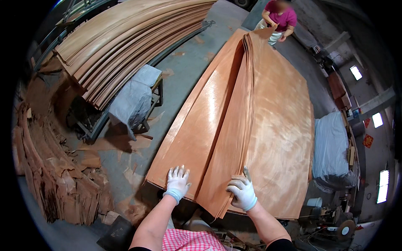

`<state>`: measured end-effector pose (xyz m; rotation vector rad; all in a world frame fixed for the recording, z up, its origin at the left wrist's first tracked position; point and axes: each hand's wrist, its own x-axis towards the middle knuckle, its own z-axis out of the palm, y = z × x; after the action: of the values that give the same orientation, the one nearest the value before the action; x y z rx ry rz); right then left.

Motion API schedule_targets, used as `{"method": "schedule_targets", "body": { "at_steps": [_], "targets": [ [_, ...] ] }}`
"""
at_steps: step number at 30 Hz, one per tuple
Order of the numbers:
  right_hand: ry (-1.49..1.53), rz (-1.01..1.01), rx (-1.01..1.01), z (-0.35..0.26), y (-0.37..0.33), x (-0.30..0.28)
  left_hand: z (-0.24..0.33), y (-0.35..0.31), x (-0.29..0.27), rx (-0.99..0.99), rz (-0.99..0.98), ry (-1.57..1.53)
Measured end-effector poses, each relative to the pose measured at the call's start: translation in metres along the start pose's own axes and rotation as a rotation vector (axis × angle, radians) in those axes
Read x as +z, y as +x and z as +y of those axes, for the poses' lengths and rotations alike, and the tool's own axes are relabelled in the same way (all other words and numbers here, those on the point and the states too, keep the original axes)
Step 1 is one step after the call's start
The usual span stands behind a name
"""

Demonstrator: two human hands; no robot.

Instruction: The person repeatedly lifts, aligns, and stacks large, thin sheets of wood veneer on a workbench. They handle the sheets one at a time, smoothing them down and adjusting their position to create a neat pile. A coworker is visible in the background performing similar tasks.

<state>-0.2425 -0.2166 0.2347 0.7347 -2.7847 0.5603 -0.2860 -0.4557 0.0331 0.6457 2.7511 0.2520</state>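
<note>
A broad pile of reddish-brown wood veneer sheets (278,125) lies in front of me. Several of them are lifted along one side and lean over in a long raised fold (228,146). My right hand (243,191), in a whitish work glove, has its fingers curled over the near end of that fold, thumb pointing up. My left hand (177,183), gloved too, rests flat with fingers spread on the smooth sheet (197,125) left of the fold. At the far end, a co-worker (281,19) in a magenta top holds the far corner of the raised sheets.
A tall stack of curved veneer (134,46) stands on a metal frame at the far left. Near it is a covered stool (134,94). Broken veneer scraps (63,180) heap up at left. A wrapped bundle (331,146) and a machine wheel (346,230) are at right.
</note>
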Motion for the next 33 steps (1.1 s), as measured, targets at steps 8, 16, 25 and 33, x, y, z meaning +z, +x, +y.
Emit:
{"method": "schedule_targets", "body": {
  "at_steps": [8,16,25,33],
  "targets": [
    [0.047,-0.025,0.05,0.013,0.007,0.009,-0.019,0.027,-0.042,-0.491,-0.081,-0.207],
    [0.061,-0.009,0.066,0.017,0.016,0.011,-0.028,0.021,-0.026,-0.518,0.107,-0.424],
    [0.047,-0.004,0.132,0.015,0.001,-0.019,-0.036,0.03,-0.027,-0.52,-0.014,-0.343],
    [0.036,0.018,0.118,0.022,-0.005,-0.019,-0.03,0.032,-0.029,-0.559,-0.022,-0.332]
  ]
}}
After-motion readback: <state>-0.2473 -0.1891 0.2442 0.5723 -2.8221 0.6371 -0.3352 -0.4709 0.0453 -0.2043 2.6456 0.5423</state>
